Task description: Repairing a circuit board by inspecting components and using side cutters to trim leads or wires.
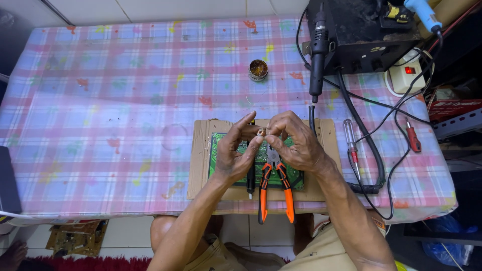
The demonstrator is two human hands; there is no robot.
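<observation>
Left hand (235,153) and right hand (293,143) pinch one small brass part (261,132) together; one pair of orange-handled pliers (273,183) lies at six o'clock.

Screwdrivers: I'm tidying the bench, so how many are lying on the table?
2. A clear-handled screwdriver lies right of the cardboard sheet; a red-handled screwdriver lies near the table's right edge. The hands may hide others.

1 head camera looks steeply down, close above the table (100,100).

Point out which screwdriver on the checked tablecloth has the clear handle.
The clear-handled screwdriver lying just right of the brown cardboard sheet; the other screwdriver, farther right, has a red handle.
</observation>
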